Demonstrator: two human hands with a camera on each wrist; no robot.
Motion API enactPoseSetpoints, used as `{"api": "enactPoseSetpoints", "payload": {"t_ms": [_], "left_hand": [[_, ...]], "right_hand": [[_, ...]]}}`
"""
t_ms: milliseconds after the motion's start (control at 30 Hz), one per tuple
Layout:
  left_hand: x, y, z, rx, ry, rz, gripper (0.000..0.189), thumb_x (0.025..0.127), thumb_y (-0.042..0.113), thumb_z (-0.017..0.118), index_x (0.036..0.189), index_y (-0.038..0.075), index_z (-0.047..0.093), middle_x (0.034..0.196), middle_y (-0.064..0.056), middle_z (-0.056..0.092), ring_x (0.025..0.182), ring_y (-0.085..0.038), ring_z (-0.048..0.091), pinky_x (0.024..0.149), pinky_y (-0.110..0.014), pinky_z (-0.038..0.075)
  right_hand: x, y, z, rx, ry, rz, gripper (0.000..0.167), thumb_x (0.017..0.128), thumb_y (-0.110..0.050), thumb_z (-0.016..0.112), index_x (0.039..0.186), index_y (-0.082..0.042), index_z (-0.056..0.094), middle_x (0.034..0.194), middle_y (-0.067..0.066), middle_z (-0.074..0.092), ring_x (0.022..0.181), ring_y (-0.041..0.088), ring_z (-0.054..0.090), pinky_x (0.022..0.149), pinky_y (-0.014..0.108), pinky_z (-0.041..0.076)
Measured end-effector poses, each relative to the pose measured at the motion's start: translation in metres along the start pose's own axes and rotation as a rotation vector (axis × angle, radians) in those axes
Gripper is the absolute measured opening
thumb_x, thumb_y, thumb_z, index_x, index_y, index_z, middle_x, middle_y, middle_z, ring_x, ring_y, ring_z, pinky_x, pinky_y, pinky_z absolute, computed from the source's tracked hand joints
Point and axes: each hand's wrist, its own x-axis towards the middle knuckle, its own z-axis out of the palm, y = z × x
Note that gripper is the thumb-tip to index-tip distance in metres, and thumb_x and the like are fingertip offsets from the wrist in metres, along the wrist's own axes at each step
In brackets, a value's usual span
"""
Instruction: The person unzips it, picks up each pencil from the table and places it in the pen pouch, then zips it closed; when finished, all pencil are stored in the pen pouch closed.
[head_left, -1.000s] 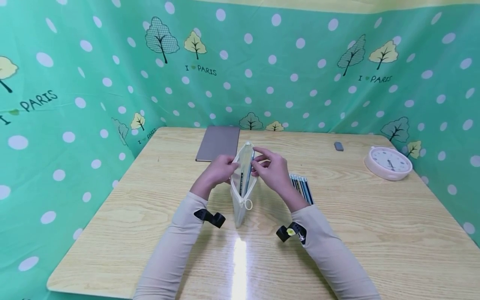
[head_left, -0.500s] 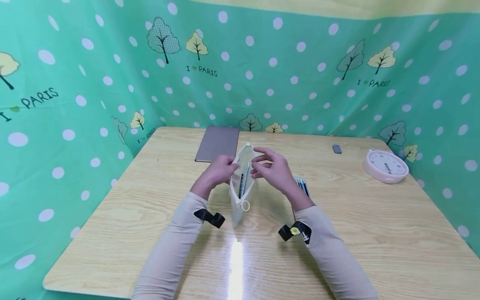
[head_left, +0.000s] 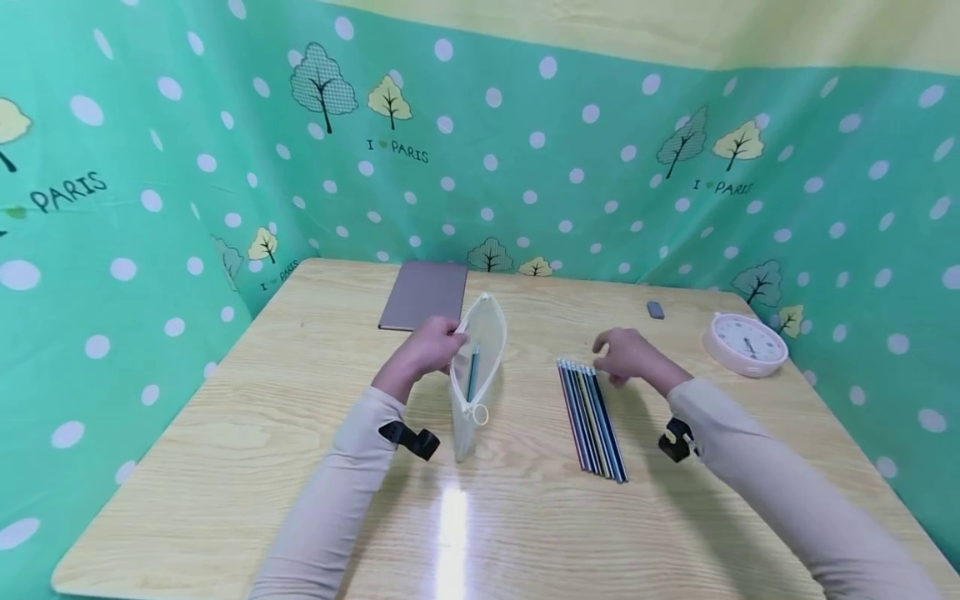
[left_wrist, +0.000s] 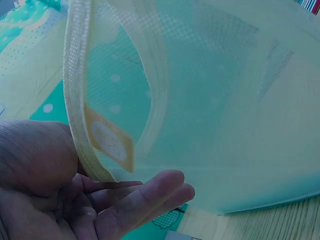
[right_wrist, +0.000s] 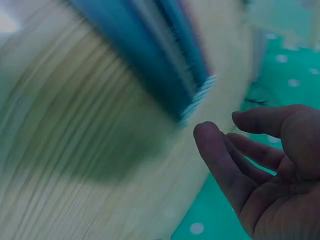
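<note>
My left hand (head_left: 427, 348) pinches one edge of a pale mesh zip pouch (head_left: 491, 337), which stands upright with its mouth spread. In the left wrist view, the thumb and fingers hold the zip edge of the pouch (left_wrist: 200, 125) beside a small tag (left_wrist: 107, 140). Inside the pouch, at least one blue pencil (head_left: 472, 379) shows. To the right, several pencils (head_left: 588, 421) lie side by side on the table. My right hand (head_left: 628, 354) is by their far ends, its thumb and fingers apart and holding nothing; the right wrist view shows a gap to the pencils (right_wrist: 155, 60).
A grey-brown notebook (head_left: 424, 296) lies behind the pouch. Toward the back right are a small dark eraser (head_left: 656, 310) and a round pink-rimmed clock (head_left: 746, 344). A green dotted cloth (head_left: 570, 200) hangs along the far edge of the wooden table (head_left: 247, 433).
My right hand has let go of a pencil in the pouch and moved right to the row of pencils, which now shows fully. The left hand keeps its hold on the pouch.
</note>
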Motion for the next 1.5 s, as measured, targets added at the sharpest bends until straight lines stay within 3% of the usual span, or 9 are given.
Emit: {"api": "enactPoseSetpoints", "payload": {"t_ms": [100, 233, 500, 633, 800, 967, 1133, 1333, 1500], "left_hand": [[-0.001, -0.002, -0.001, -0.006, 0.004, 0.0, 0.031, 0.107, 0.006, 0.045, 0.125, -0.015, 0.06, 0.123, -0.03, 0.062, 0.082, -0.028, 0.071, 0.065, -0.032, 0.065], [-0.002, -0.004, -0.001, -0.008, 0.017, -0.006, 0.032, 0.107, 0.006, 0.044, 0.126, -0.014, 0.061, 0.12, -0.031, 0.062, 0.077, -0.024, 0.068, 0.064, -0.032, 0.065], [-0.001, -0.002, -0.001, 0.013, 0.016, 0.011, 0.034, 0.107, 0.007, 0.044, 0.128, -0.013, 0.061, 0.124, -0.032, 0.062, 0.077, -0.024, 0.069, 0.064, -0.032, 0.065], [-0.002, -0.003, 0.0, 0.02, 0.017, 0.012, 0.034, 0.107, 0.007, 0.045, 0.13, -0.013, 0.061, 0.12, -0.031, 0.063, 0.074, -0.022, 0.067, 0.063, -0.032, 0.065], [-0.003, -0.002, -0.001, 0.023, 0.018, 0.019, 0.035, 0.107, 0.008, 0.046, 0.132, -0.012, 0.06, 0.12, -0.031, 0.063, 0.07, -0.019, 0.064, 0.062, -0.031, 0.064], [-0.001, -0.005, -0.002, 0.021, 0.018, 0.024, 0.036, 0.107, 0.008, 0.045, 0.133, -0.012, 0.06, 0.121, -0.032, 0.063, 0.07, -0.019, 0.064, 0.062, -0.031, 0.064], [-0.002, -0.003, -0.004, 0.021, 0.022, 0.019, 0.036, 0.107, 0.008, 0.046, 0.133, -0.012, 0.06, 0.12, -0.031, 0.063, 0.073, -0.021, 0.064, 0.062, -0.031, 0.064], [-0.003, -0.001, -0.001, 0.013, 0.021, 0.008, 0.036, 0.107, 0.008, 0.046, 0.135, -0.011, 0.059, 0.123, -0.032, 0.062, 0.078, -0.023, 0.065, 0.064, -0.032, 0.065], [-0.001, 0.0, 0.004, 0.015, 0.023, 0.013, 0.036, 0.108, 0.009, 0.046, 0.134, -0.01, 0.06, 0.123, -0.032, 0.064, 0.087, -0.028, 0.069, 0.066, -0.033, 0.065]], "right_hand": [[0.001, 0.013, 0.009, -0.058, -0.062, 0.033, 0.041, 0.098, -0.003, 0.061, 0.133, 0.017, 0.054, 0.065, 0.014, 0.068, 0.052, 0.016, 0.067, 0.054, 0.032, 0.063], [0.002, 0.019, 0.025, -0.058, -0.075, 0.03, 0.043, 0.095, -0.002, 0.061, 0.134, 0.015, 0.054, 0.062, 0.011, 0.067, 0.05, 0.015, 0.067, 0.051, 0.03, 0.062], [0.007, 0.02, 0.033, -0.105, 0.008, 0.027, 0.044, 0.093, -0.001, 0.065, 0.132, 0.014, 0.055, 0.065, 0.011, 0.067, 0.047, 0.012, 0.065, 0.047, 0.026, 0.06], [0.007, 0.02, 0.037, -0.124, 0.05, 0.036, 0.043, 0.092, -0.003, 0.067, 0.131, 0.013, 0.058, 0.083, 0.022, 0.071, 0.047, 0.012, 0.065, 0.046, 0.026, 0.058], [0.003, 0.016, 0.032, -0.083, 0.103, 0.042, 0.045, 0.092, -0.004, 0.066, 0.133, 0.013, 0.057, 0.084, 0.023, 0.073, 0.048, 0.015, 0.066, 0.047, 0.028, 0.059], [-0.003, -0.004, 0.0, 0.134, 0.184, 0.01, 0.052, 0.095, 0.001, 0.061, 0.143, 0.013, 0.048, 0.099, 0.028, 0.071, 0.065, 0.022, 0.072, 0.063, 0.036, 0.066], [-0.012, -0.037, -0.024, 0.443, 0.366, -0.09, 0.055, 0.1, -0.005, 0.059, 0.152, 0.004, 0.043, 0.119, 0.032, 0.064, 0.075, 0.017, 0.073, 0.07, 0.034, 0.066], [-0.012, -0.075, -0.011, 1.001, 0.578, -0.178, 0.052, 0.099, 0.0, 0.063, 0.149, -0.003, 0.048, 0.1, 0.006, 0.067, 0.075, 0.008, 0.072, 0.071, 0.028, 0.065], [-0.007, -0.1, 0.01, 1.22, 0.692, -0.254, 0.046, 0.099, 0.001, 0.065, 0.142, -0.009, 0.053, 0.093, 0.0, 0.067, 0.08, 0.016, 0.074, 0.072, 0.029, 0.065]]}}
